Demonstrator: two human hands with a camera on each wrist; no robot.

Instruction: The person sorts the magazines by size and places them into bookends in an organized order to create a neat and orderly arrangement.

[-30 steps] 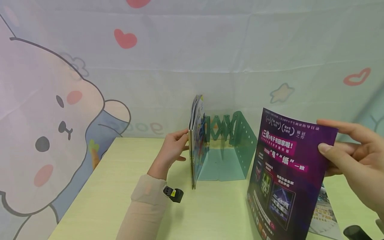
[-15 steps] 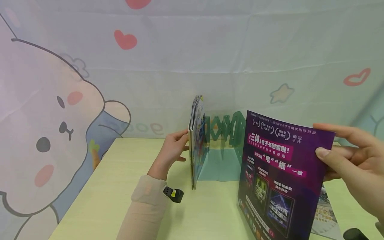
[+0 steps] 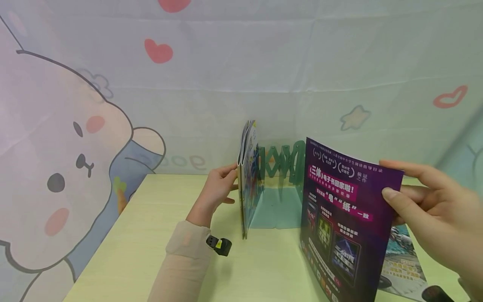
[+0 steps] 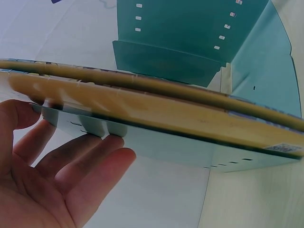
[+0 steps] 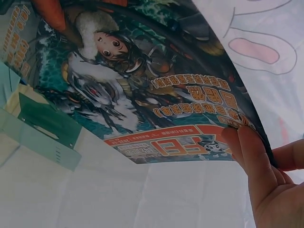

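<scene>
With thumb on the near face and fingers behind, my right hand (image 3: pixel 434 209) pinches the upper right edge of a magazine (image 3: pixel 347 218). Its purple back cover faces the head camera; the right wrist view shows the illustrated front cover (image 5: pixel 109 85). Several thin magazines (image 3: pixel 249 180) stand upright at the left end of a green expandable bookend (image 3: pixel 279 205). Beside them is my left hand (image 3: pixel 219 188). The left wrist view shows its fingers (image 4: pixel 109 173) extended against the outer face of the bookend's side plate (image 4: pixel 156 147). The held magazine overlaps the bookend's right side in the head view.
Another magazine (image 3: pixel 405 264) lies flat on the pale table (image 3: pixel 151 239) at the right, partly covered by the held one. A fabric backdrop (image 3: pixel 211 63) with cartoon prints hangs behind. The bookend's perforated right plate (image 4: pixel 175 23) stands across from the upright magazines.
My right hand has moved left with the magazine, which now covers most of the bookend's right plate. More of the flat magazine shows behind it. The left hand stays in place.
</scene>
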